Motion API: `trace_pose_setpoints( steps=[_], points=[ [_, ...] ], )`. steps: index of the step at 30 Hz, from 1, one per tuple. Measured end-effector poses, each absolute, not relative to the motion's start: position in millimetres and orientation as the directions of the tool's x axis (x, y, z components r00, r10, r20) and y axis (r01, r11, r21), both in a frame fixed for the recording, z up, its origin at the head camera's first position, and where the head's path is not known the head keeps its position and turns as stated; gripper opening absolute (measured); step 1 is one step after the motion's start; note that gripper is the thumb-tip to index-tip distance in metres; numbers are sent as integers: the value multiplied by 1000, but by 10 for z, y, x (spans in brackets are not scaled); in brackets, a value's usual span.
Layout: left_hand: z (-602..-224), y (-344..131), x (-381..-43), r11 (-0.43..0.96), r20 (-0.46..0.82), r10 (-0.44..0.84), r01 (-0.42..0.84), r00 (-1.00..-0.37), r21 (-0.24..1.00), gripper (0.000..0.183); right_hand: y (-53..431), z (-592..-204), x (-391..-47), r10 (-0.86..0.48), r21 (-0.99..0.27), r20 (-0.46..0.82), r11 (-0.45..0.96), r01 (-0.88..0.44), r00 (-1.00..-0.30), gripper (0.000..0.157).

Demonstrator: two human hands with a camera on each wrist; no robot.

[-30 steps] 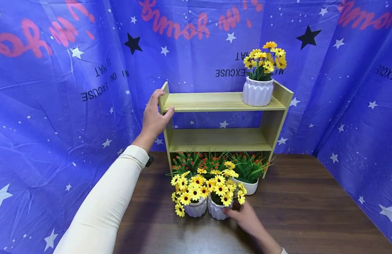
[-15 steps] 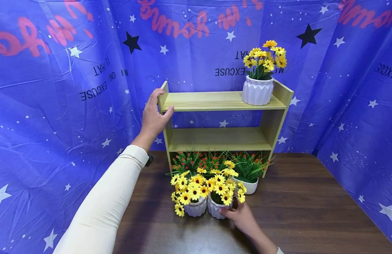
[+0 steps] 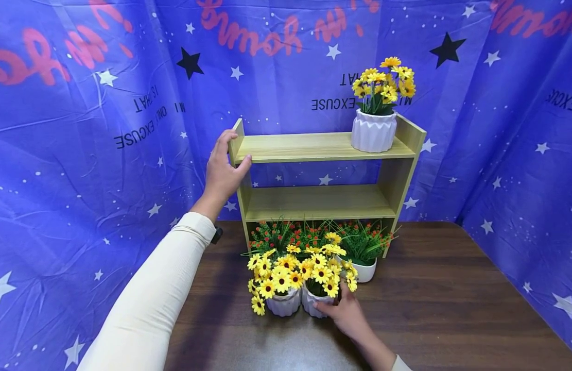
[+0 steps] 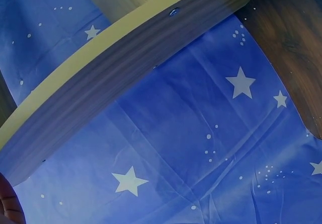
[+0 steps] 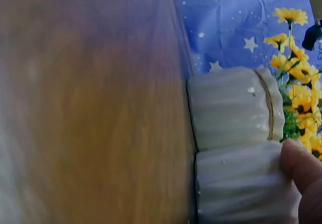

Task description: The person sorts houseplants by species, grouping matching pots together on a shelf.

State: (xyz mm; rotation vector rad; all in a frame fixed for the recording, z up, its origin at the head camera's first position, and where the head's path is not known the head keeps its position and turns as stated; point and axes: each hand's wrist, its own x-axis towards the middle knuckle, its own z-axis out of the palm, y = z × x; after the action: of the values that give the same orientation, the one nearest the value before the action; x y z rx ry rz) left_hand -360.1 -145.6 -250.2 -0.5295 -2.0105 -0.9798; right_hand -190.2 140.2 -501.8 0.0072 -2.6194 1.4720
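At the upper left of a light wooden shelf (image 3: 290, 149), my left hand (image 3: 222, 172) holds the side panel, thumb in front of the top board. In the left wrist view that panel (image 4: 100, 78) crosses diagonally, and fingers (image 4: 9, 204) show only in the lower left corner. My right hand (image 3: 350, 314) grips a white fluted pot (image 3: 311, 303) of yellow daisies standing on the table. Its thumb (image 5: 298, 163) presses near the rim; the other fingers are largely hidden behind pot and flowers. A matching daisy pot (image 3: 284, 304) stands close beside it on the left.
Another yellow daisy pot (image 3: 374, 131) stands at the top board's right end. Red-flowered green plants (image 3: 309, 234) line the shelf's bottom, one in a white oval planter (image 3: 365, 272). Blue starry cloth (image 3: 286, 93) hangs behind the dark wooden table (image 3: 452, 299).
My right hand has shifted slightly left on the pot, its thumb reaching farther across the front. My left hand stays on the shelf panel. The head view has shifted a little.
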Motion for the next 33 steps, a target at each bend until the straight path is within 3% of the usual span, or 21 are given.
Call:
trace_pose_setpoints(
  steps=[7, 12, 19, 25, 33],
  points=[
    [-2522, -1489, -3571, 605, 822, 12, 658, -570, 448, 52, 1404, -5045, -1930, 39, -907, 121, 409, -95, -992, 94],
    [-2524, -1533, -3556, 605, 818, 1, 652, -575, 457, 51, 1305, -5033, -1874, 84, -905, 96, 423, -52, -992, 85],
    [-2496, -1511, -3579, 603, 796, 12, 639, -605, 477, 53, 1170, -5076, -1826, 236, -935, 76, 354, 13, -969, 94],
    [-2467, -1477, -3601, 605, 806, 12, 646, -592, 465, 52, 1005, -5148, -1835, 372, -966, 156, 253, -61, -915, 86],
    [-2467, -1459, -3600, 608, 802, 13, 642, -597, 467, 52, 758, -5183, -1825, 533, -974, 181, 215, -74, -826, 90]
  ],
)
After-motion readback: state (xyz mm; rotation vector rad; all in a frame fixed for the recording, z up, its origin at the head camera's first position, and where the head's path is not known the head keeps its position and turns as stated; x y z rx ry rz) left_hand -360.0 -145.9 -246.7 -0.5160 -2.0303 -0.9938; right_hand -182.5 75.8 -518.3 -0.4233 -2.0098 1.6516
